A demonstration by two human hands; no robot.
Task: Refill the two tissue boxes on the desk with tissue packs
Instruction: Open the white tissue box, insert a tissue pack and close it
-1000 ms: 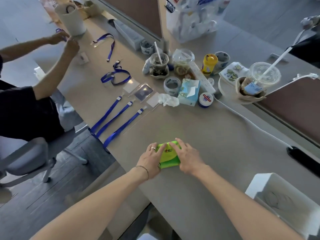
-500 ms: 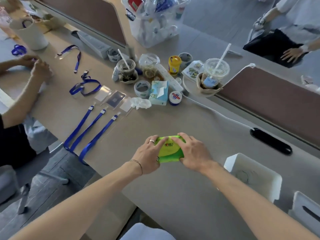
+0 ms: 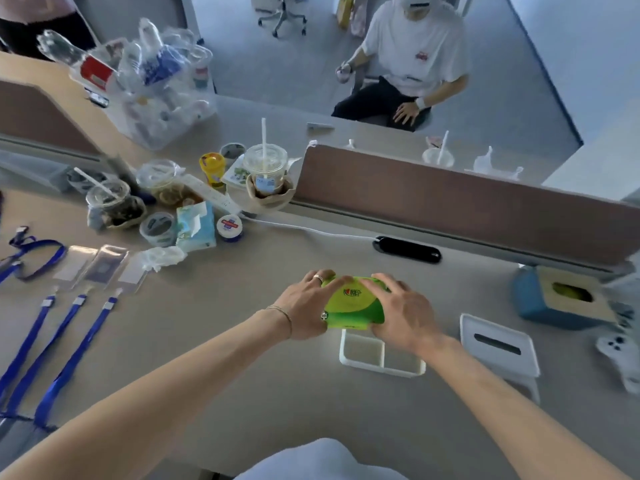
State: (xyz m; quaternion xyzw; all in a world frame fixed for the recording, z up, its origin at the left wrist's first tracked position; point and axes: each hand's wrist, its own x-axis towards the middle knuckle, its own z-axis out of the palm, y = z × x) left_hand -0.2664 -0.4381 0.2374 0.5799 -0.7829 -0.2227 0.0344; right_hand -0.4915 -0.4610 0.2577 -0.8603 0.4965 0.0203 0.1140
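Observation:
A green tissue pack (image 3: 354,304) is held between my left hand (image 3: 306,306) and my right hand (image 3: 403,315), lifted just above the far end of an open white tissue box base (image 3: 381,356). The white slotted lid (image 3: 498,344) lies on the desk to the right of that base. Farther right stands a blue tissue box with a wooden top (image 3: 561,299); green shows through its oval slot.
Drink cups (image 3: 265,168), small jars and a blue tissue packet (image 3: 195,225) crowd the desk's back left. Blue lanyards (image 3: 69,341) lie at the left. A black cable slot (image 3: 407,249) and brown divider (image 3: 450,199) run behind. A white controller (image 3: 620,355) lies far right. A person sits beyond the divider.
Both hands have carried the green pack to the right, from the bare desk to above the open white box base. My view has turned right, bringing the blue box into sight.

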